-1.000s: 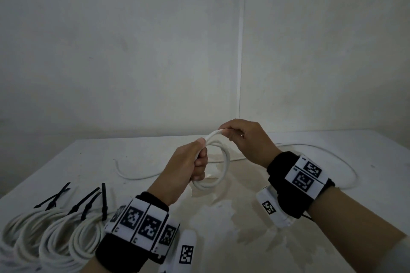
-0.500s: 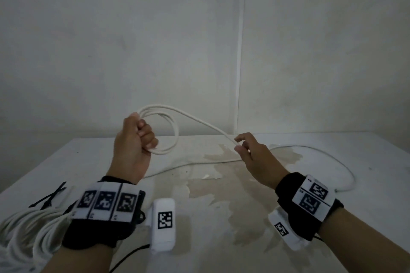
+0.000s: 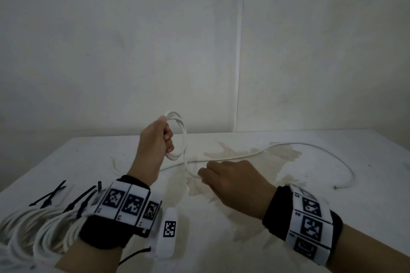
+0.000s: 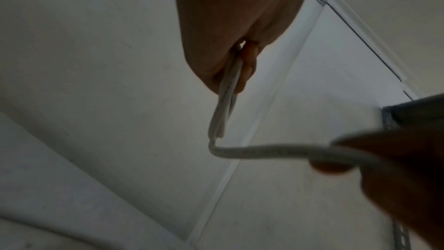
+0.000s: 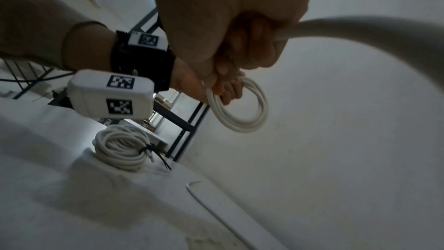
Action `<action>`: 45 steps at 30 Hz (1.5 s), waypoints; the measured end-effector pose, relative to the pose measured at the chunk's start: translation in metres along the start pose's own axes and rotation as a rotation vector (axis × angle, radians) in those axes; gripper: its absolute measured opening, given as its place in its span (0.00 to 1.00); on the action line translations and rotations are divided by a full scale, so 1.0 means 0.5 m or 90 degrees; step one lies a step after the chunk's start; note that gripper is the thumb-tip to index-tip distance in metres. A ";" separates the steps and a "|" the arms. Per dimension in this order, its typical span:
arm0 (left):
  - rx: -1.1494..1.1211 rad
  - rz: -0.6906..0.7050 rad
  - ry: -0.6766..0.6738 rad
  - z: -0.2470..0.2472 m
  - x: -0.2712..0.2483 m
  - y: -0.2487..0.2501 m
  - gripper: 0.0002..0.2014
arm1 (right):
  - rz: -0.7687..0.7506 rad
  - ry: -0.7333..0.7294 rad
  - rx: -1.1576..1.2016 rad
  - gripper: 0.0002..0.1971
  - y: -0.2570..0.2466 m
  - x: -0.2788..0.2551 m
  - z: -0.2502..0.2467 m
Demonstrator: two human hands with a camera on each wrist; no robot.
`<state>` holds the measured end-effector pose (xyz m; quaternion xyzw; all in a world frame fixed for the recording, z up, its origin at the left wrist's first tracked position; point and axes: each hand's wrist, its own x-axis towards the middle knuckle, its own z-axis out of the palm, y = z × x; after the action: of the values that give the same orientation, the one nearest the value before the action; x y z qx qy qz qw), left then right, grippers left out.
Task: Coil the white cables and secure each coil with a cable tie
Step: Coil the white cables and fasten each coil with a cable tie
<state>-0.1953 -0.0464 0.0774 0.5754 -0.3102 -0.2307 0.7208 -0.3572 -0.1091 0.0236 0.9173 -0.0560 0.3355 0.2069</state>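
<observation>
1. The cable (image 3: 310, 146) is partly coiled: a few loops (image 3: 179, 137) are held above the worktop (image 3: 244, 239), and the rest lies loose on the worktop, curving to the right and ending near the right edge.
2. The left hand (image 3: 155, 139) has a closed grip on the loops; its fingers are curled around them, and the loops stand almost upright.
3. From the loops one strand goes down to the right hand (image 3: 235, 179), which is low over the worktop just beside the left hand.
4. The right hand's fingers are curled around this strand; in the right wrist view the cable (image 5: 360, 31) passes through the closed grip.
5. At the near left of the worktop lie finished coils (image 3: 40, 228), each with a black tie (image 3: 79, 201).
6. Both wrists carry black bands with markers (image 3: 131, 204).
7. The worktop has a brownish stain (image 3: 255, 153) in the middle, and pale walls stand behind it.
</observation>
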 end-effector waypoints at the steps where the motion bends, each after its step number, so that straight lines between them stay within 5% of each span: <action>1: 0.028 -0.009 -0.010 0.008 -0.005 -0.005 0.16 | -0.008 0.008 0.007 0.11 -0.004 0.006 -0.007; 10: 0.183 -0.006 -0.167 0.055 -0.067 -0.036 0.17 | -0.005 0.021 0.113 0.11 0.001 0.034 -0.028; 13: 0.241 0.042 -0.201 0.053 -0.081 -0.042 0.17 | 0.056 0.041 0.219 0.04 0.013 0.035 -0.036; 18: 0.205 -0.011 -0.275 0.063 -0.103 -0.032 0.19 | 0.179 0.018 0.443 0.09 0.055 0.043 -0.042; 23: 0.151 -0.091 -0.294 0.074 -0.105 -0.014 0.20 | 0.151 0.083 0.481 0.10 0.077 0.046 -0.052; 28: 0.141 -0.121 -0.321 0.073 -0.112 -0.007 0.20 | 0.110 0.043 0.357 0.05 0.086 0.045 -0.054; 35: 0.122 -0.161 -0.344 0.066 -0.133 -0.018 0.23 | 0.179 -0.005 0.481 0.08 0.123 0.033 -0.061; 45: 0.074 -0.133 -0.230 0.068 -0.124 -0.007 0.22 | 0.204 0.082 0.405 0.14 0.128 0.014 -0.062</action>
<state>-0.2632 -0.0279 0.0675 0.5939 -0.3861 -0.3852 0.5914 -0.3859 -0.1539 0.0713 0.8925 -0.0790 0.4212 -0.1408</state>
